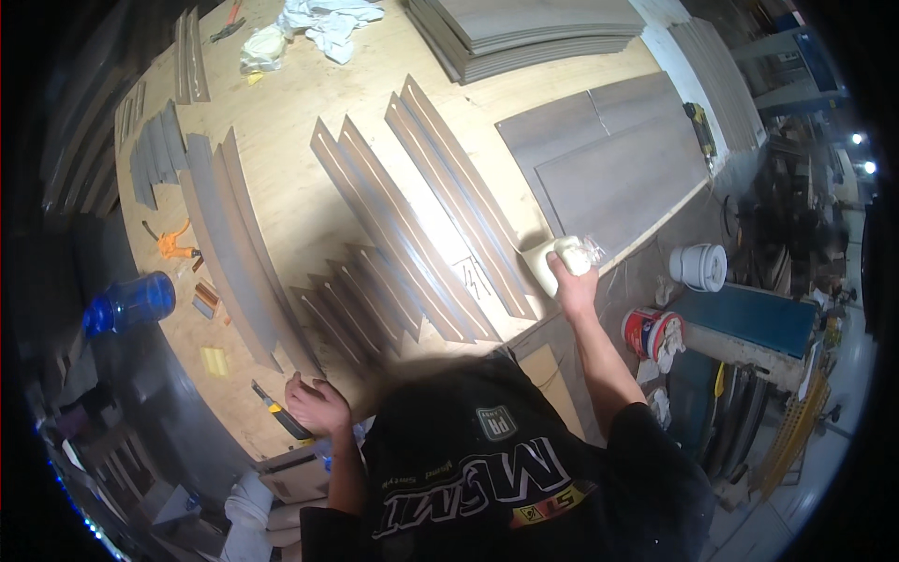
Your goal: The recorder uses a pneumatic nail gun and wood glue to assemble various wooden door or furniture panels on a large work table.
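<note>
My right hand (573, 272) is wrapped round a white plastic bottle (539, 266) at the table's right edge, with crumpled clear plastic at its far side. Beside the bottle lie long grey-brown strips (449, 187), each with a pale line of what looks like glue along it. Two more such strips (375, 211) lie to their left, and several shorter ones (342, 300) sit nearer my body, partly in shadow. At the near left edge, my left hand (318, 405) has loosely curled fingers and holds nothing. Close by it is a yellow-and-black utility knife (281, 420).
Stacked grey panels (534, 33) stand at the far side, flat panels (618, 155) at the right. Plain strips (220, 234), an orange tool (175, 242) and a blue water jug (131, 302) are left. Buckets (698, 268) stand beyond the right edge; cloths (328, 26) lie far.
</note>
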Demonstrator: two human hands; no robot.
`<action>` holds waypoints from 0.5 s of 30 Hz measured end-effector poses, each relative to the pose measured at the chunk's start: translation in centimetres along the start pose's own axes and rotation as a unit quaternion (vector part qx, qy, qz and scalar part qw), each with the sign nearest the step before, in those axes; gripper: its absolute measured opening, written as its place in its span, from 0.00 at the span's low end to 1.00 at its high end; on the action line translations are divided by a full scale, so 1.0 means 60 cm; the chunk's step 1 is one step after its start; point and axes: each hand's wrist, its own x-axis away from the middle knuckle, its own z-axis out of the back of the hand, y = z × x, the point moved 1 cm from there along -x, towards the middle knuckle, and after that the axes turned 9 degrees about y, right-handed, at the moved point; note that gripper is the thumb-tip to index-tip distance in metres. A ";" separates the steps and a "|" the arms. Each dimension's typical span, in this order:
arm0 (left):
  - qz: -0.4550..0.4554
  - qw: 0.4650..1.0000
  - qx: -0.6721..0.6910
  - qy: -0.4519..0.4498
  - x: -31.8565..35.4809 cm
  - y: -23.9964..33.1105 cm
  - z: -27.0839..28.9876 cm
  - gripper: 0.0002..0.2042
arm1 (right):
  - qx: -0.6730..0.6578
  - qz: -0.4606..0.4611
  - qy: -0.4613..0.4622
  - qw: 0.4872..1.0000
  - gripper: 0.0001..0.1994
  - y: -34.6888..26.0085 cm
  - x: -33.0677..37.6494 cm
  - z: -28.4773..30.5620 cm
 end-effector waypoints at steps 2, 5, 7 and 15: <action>0.004 1.000 0.005 -0.006 -0.002 0.002 0.003 0.22 | 0.002 -0.026 0.014 1.000 0.20 0.018 0.019 0.024; 0.000 1.000 0.016 -0.007 0.000 -0.003 -0.001 0.22 | 0.016 -0.050 0.024 0.998 0.19 0.033 0.047 0.057; 0.005 1.000 0.022 -0.009 0.000 -0.003 0.001 0.22 | 0.008 -0.058 0.025 0.998 0.19 0.046 0.061 0.071; -0.008 0.999 0.038 0.001 -0.003 -0.001 0.007 0.21 | 0.043 -0.058 0.019 0.997 0.19 0.061 0.081 0.093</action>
